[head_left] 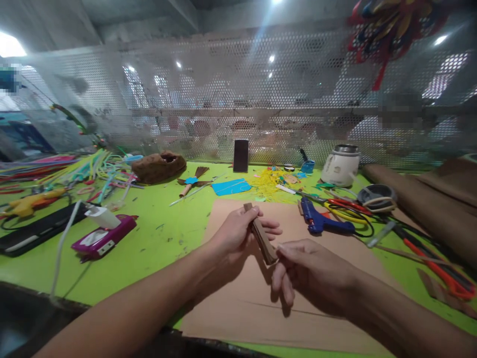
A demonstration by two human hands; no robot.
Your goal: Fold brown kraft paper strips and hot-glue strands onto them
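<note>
A narrow strip of folded brown paper, with layered edges, slants between my two hands above a large sheet of tan paper. My left hand grips its upper end, thumb on top and the other fingers beneath and spread to the right. At the lower end, my right hand pinches the strip's corner between thumb and index finger, its remaining fingers curled loosely below. A blue glue gun lies on the tan sheet's right side, beyond my right hand.
A purple power strip with a white plug stands left on the green table. Blue paper, yellow shreds, a phone and a white pot line the back. Orange-handled cutters and cables lie right.
</note>
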